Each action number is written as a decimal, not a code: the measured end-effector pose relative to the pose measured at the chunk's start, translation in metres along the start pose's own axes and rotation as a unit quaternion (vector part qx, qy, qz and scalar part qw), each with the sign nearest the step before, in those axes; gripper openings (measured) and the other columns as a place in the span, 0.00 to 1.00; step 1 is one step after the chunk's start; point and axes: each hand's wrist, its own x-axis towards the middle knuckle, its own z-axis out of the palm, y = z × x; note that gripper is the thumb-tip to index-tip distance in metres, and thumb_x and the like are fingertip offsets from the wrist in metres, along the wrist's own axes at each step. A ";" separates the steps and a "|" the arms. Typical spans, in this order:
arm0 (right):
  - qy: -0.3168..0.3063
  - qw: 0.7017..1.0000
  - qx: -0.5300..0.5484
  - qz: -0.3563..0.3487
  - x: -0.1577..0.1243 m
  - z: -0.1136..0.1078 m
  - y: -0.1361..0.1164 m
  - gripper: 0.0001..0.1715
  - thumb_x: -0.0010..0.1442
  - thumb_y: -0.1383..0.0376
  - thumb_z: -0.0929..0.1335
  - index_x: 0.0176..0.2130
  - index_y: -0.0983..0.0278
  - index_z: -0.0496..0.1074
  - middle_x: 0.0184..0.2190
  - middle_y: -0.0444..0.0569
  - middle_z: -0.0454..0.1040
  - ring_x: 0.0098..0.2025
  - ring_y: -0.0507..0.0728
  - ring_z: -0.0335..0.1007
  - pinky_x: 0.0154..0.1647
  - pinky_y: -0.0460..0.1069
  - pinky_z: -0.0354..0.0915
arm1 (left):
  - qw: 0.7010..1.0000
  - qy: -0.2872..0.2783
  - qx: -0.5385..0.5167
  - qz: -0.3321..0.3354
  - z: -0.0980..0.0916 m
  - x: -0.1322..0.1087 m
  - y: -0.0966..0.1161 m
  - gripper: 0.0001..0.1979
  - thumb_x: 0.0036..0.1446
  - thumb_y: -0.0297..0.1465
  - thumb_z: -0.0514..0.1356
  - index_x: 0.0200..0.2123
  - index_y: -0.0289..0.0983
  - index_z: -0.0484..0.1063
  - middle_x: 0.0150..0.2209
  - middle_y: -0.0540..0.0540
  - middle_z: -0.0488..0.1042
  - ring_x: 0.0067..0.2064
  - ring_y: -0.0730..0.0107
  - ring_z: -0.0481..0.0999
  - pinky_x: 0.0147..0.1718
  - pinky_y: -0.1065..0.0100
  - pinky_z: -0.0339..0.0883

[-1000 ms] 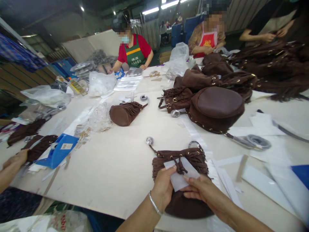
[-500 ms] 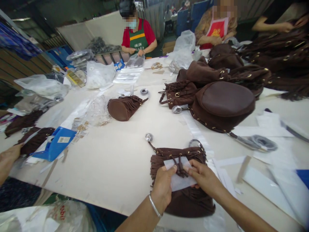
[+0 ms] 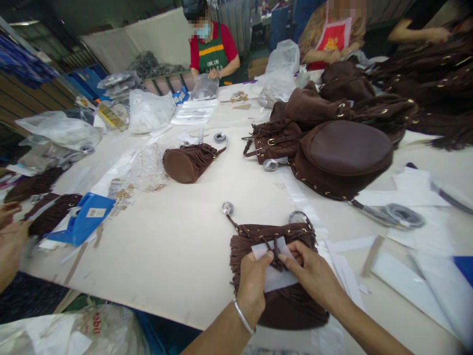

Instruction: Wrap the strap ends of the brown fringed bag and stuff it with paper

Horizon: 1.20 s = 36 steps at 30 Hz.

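Observation:
A brown fringed drawstring bag [image 3: 291, 310] lies on the table in front of me. Over its front is a sheet of thin white paper [image 3: 279, 282], tucked under the drawstring's tasselled ends [image 3: 278, 261]. My left hand [image 3: 254, 276], with a bracelet at the wrist, pinches the paper's left side beside the tassels. My right hand [image 3: 305, 268] is closed on the paper's right side, its thumb close against the tassels. Fingers beneath the sheet are hidden. Two wrapped bundles, one a wrapped strap end [image 3: 227, 209], sit at the bag's upper corners.
Several brown bags [image 3: 343, 153] are heaped at the right. A smaller fringed bag [image 3: 181, 165] lies mid-table near a blue holder [image 3: 86, 219]. At the left edge a co-worker's hands [image 3: 13, 241] touch another bag. A co-worker in a green apron [image 3: 214, 54] stands across the table.
My left hand has shifted slightly up and right, closer to the tassels; the right thumb has moved slightly left. Another hand has appeared at the left edge. The co-worker opposite has moved a plastic-wrapped item.

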 end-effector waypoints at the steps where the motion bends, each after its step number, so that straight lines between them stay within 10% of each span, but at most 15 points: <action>1: 0.005 1.000 0.010 -0.004 -0.001 0.001 -0.001 0.11 0.59 0.55 0.64 0.36 0.60 0.65 0.29 0.43 0.72 0.31 0.55 0.69 0.31 0.48 0.61 | 1.000 0.000 -0.001 0.002 0.001 0.000 0.000 0.17 0.44 0.31 0.67 0.39 0.28 0.76 0.32 0.37 0.79 0.31 0.59 0.77 0.35 0.61 0.69; 21: 0.052 0.989 -0.119 -0.064 -0.013 0.008 -0.010 0.02 0.60 0.64 0.63 0.36 0.60 0.63 0.29 0.42 0.71 0.31 0.54 0.69 0.31 0.48 0.58 | 0.994 -0.100 -0.031 -0.038 -0.013 -0.003 0.001 0.16 0.46 0.28 0.65 0.41 0.29 0.76 0.34 0.39 0.79 0.32 0.61 0.76 0.34 0.64 0.68; 29: 0.138 0.918 -0.309 -0.207 -0.016 0.026 -0.001 0.08 0.63 0.72 0.59 0.33 0.62 0.63 0.29 0.47 0.66 0.33 0.56 0.65 0.35 0.51 0.58 | 0.989 -0.115 -0.055 -0.069 -0.019 0.009 -0.004 0.14 0.45 0.32 0.67 0.36 0.31 0.76 0.32 0.42 0.78 0.30 0.67 0.73 0.32 0.68 0.66; 36: 0.065 0.911 -0.337 -0.228 -0.020 0.029 -0.006 0.12 0.64 0.72 0.57 0.34 0.63 0.66 0.31 0.50 0.66 0.35 0.58 0.63 0.39 0.53 0.59 | 0.990 -0.134 -0.042 -0.022 -0.016 0.006 -0.011 0.18 0.45 0.38 0.68 0.37 0.31 0.76 0.34 0.41 0.79 0.32 0.65 0.75 0.35 0.67 0.66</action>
